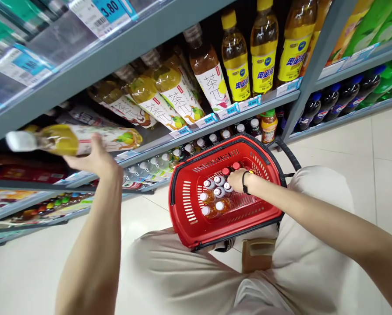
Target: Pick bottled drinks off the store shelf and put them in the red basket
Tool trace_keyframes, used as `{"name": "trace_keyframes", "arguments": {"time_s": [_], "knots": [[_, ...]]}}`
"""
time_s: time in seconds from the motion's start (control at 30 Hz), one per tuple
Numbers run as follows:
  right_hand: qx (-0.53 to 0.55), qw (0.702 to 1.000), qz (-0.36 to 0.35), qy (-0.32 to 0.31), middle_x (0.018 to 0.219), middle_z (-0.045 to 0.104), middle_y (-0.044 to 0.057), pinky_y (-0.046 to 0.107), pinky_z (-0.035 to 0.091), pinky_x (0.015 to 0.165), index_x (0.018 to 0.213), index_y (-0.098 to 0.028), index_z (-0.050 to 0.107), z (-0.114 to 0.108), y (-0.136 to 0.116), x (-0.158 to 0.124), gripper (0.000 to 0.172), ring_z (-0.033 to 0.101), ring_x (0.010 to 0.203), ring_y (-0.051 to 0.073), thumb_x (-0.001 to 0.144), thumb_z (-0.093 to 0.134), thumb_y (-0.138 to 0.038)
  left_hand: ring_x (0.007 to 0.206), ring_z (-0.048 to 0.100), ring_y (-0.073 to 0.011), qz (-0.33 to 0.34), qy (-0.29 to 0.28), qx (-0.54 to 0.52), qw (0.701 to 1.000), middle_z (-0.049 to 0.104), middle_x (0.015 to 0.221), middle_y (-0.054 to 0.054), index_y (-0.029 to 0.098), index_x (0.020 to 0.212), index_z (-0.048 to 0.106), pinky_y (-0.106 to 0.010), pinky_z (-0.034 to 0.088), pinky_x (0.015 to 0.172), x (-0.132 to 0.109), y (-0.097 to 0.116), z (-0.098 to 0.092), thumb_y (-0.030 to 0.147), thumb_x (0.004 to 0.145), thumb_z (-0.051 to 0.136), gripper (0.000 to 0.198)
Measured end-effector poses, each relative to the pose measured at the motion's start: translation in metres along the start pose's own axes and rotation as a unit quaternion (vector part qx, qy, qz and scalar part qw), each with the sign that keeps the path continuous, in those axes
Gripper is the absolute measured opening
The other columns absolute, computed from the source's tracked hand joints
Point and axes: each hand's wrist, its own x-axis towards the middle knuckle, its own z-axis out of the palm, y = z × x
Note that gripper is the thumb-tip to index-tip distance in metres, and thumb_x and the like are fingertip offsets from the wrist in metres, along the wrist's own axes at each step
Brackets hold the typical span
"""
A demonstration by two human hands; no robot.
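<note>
My left hand point(95, 157) is wrapped round a tea bottle point(64, 138) with a white cap and a pale label. The bottle lies tilted almost level, in front of the shelf. My right hand point(238, 180), with a black band at the wrist, reaches down into a red shopping basket point(191, 218) between my knees. Its fingers are among the bottle tops there and partly hidden, so I cannot see whether they grip anything. Inside the basket stand several small bottles: white-capped orange ones point(221, 204), white-capped dark ones point(219, 191) and red-capped ones point(236, 166).
More tea bottles point(182, 98) lean on the middle shelf, beside yellow-labelled bottles point(264, 57). Small bottles fill the shelf below. Cola bottles point(327, 105) stand at the right. The basket's black handle point(289, 155) sticks out near my right knee. A brown object point(256, 253) rests under me.
</note>
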Motion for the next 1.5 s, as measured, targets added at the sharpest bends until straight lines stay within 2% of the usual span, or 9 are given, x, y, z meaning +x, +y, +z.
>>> {"name": "trace_keyframes", "arguments": {"time_s": [0.1, 0.27, 0.5, 0.67, 0.77, 0.9, 1.07, 1.3, 1.5], "knots": [[-0.025, 0.999, 0.022, 0.023, 0.126, 0.071, 0.013, 0.051, 0.052, 0.104, 0.122, -0.014, 0.07, -0.003, -0.006, -0.002, 0.032, 0.068, 0.119, 0.029, 0.101, 0.066, -0.039, 0.14, 0.056, -0.0044, -0.162, 0.075, 0.063, 0.982, 0.055, 0.157, 0.005, 0.034, 0.127, 0.033, -0.033, 0.051, 0.114, -0.006, 0.02, -0.034, 0.036, 0.098, 0.027, 0.029], [-0.047, 0.994, 0.008, 0.1, 0.118, 0.074, 0.024, 0.046, 0.051, 0.097, 0.116, -0.009, 0.071, -0.016, -0.022, -0.007, 0.026, 0.068, 0.121, 0.036, 0.101, 0.051, -0.015, 0.151, 0.045, -0.0249, -0.078, 0.016, -0.12, 0.99, 0.066, 0.14, 0.01, 0.037, 0.113, 0.058, -0.047, 0.051, 0.101, -0.044, 0.06, -0.072, 0.081, 0.054, 0.022, 0.081], [0.173, 0.946, -0.02, 0.272, 0.105, 0.079, 0.011, 0.031, 0.051, 0.089, 0.119, -0.013, 0.068, -0.021, -0.031, -0.01, 0.03, 0.074, 0.102, 0.024, 0.106, 0.042, -0.022, 0.127, 0.067, -0.0297, -0.022, -0.073, -0.187, 0.979, 0.07, 0.12, -0.001, 0.03, 0.113, 0.055, -0.049, 0.055, 0.106, -0.147, 0.096, -0.038, 0.073, 0.062, 0.048, 0.067], [0.379, 0.899, -0.012, 0.219, 0.14, 0.068, 0.01, 0.033, 0.046, 0.109, 0.137, -0.017, 0.06, -0.006, -0.044, -0.012, 0.039, 0.063, 0.129, 0.022, 0.104, 0.04, -0.022, 0.112, 0.072, -0.0303, -0.097, -0.271, -0.244, 0.926, 0.069, 0.115, -0.009, 0.029, 0.124, 0.055, -0.049, 0.059, 0.101, -0.202, 0.081, -0.033, 0.073, 0.066, 0.075, 0.076], [0.43, 0.891, -0.012, 0.147, 0.136, 0.07, 0.01, 0.039, 0.05, 0.108, 0.142, -0.019, 0.054, 0.01, -0.054, -0.011, 0.047, 0.065, 0.125, 0.026, 0.096, 0.057, -0.027, 0.111, 0.072, -0.0292, -0.089, -0.321, -0.263, 0.906, 0.07, 0.117, -0.011, 0.026, 0.127, 0.057, -0.046, 0.059, 0.1, -0.211, 0.078, -0.037, 0.07, 0.066, 0.083, 0.08], [0.482, 0.854, -0.067, 0.181, 0.14, 0.066, 0.012, 0.044, 0.055, 0.106, 0.146, -0.021, 0.046, 0.035, -0.063, -0.006, 0.07, 0.069, 0.12, 0.027, 0.084, 0.077, -0.03, 0.102, 0.071, -0.0246, -0.083, -0.293, -0.305, 0.902, 0.071, 0.12, -0.013, 0.019, 0.133, 0.057, -0.041, 0.057, 0.096, -0.214, 0.082, -0.047, 0.063, 0.076, 0.081, 0.076], [0.542, 0.813, -0.093, 0.192, 0.137, 0.068, 0.011, 0.045, 0.059, 0.102, 0.141, -0.024, 0.049, 0.058, -0.067, -0.004, 0.069, 0.072, 0.117, 0.027, 0.082, 0.083, -0.033, 0.105, 0.068, -0.0248, -0.054, -0.332, -0.323, 0.885, 0.069, 0.125, -0.014, 0.019, 0.142, 0.051, -0.04, 0.055, 0.095, -0.223, 0.075, -0.06, 0.064, 0.087, 0.071, 0.074], [0.562, 0.807, -0.068, 0.17, 0.136, 0.07, 0.012, 0.049, 0.059, 0.104, 0.14, -0.023, 0.053, 0.061, -0.067, -0.008, 0.07, 0.072, 0.118, 0.029, 0.08, 0.087, -0.035, 0.11, 0.066, -0.0266, -0.083, -0.347, -0.344, 0.869, 0.064, 0.129, -0.013, 0.022, 0.144, 0.046, -0.044, 0.052, 0.1, -0.225, 0.065, -0.061, 0.069, 0.09, 0.064, 0.074], [0.65, 0.748, -0.063, 0.12, 0.14, 0.068, 0.013, 0.046, 0.054, 0.111, 0.14, -0.021, 0.052, 0.056, -0.065, -0.008, 0.082, 0.069, 0.125, 0.029, 0.071, 0.093, -0.036, 0.117, 0.065, -0.0265, -0.105, -0.387, -0.314, 0.861, 0.065, 0.133, -0.012, 0.023, 0.143, 0.049, -0.043, 0.051, 0.104, -0.219, 0.071, -0.061, 0.063, 0.094, 0.063, 0.065]]}}
